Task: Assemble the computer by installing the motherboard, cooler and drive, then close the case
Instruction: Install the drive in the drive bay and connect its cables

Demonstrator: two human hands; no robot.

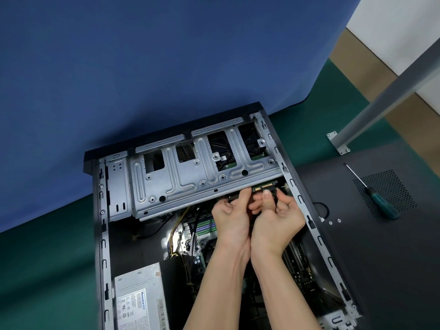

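The computer case (102, 234) lies on its side on the green counter (47, 270), open side up. At the far end of the case sits the metal drive cage (190, 177). The drive (221, 148) is inside it, showing through the cage's cut-outs, and its gold contacts stick out under the cage's near edge toward the right wall of the case.

Both hands are inside the case at that edge. The right hand (281, 222) pinches a black plug (273, 194) between thumb and fingers, just beside the contacts. The left hand (232, 222) has its fingers curled and its thumb up against the drive's edge; whether it holds anything cannot be told.

The motherboard (204, 227) lies on the case floor under the wrists. The power supply (140, 298) fills the near left corner.

To the right of the case lies the dark side panel (381, 246), with a green-handled screwdriver (378, 201) on it.
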